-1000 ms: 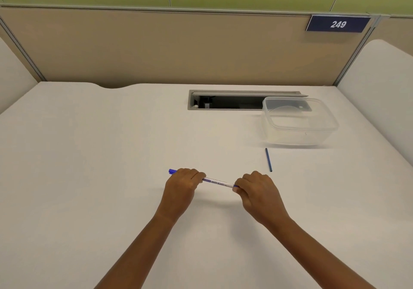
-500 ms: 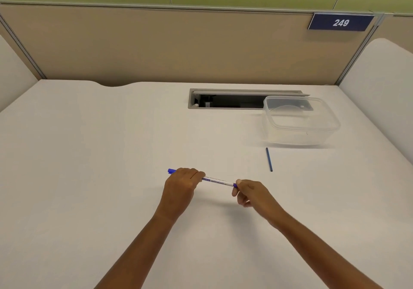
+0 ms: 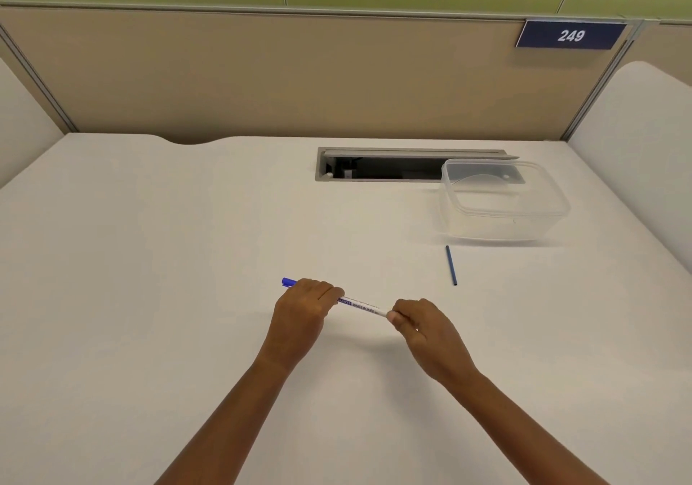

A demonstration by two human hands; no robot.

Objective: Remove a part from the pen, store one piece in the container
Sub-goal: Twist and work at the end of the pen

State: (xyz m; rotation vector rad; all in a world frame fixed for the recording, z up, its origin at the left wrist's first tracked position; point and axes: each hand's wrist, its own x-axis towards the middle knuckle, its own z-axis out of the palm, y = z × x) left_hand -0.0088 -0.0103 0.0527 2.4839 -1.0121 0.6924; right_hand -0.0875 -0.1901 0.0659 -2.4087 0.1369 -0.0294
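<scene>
Both hands hold the pen (image 3: 361, 306) just above the white desk (image 3: 149, 297), roughly at its middle. The left hand (image 3: 305, 306) has its grip closed around the pen's left part, with the blue end (image 3: 288, 281) poking out past the knuckles. The right hand (image 3: 419, 323) pinches the pen's right end, its grip closed there. A thin blue rod (image 3: 451, 265) lies on the desk to the right, apart from the hands, just in front of the clear container (image 3: 501, 203), which stands beside a cable slot (image 3: 374, 168).
</scene>
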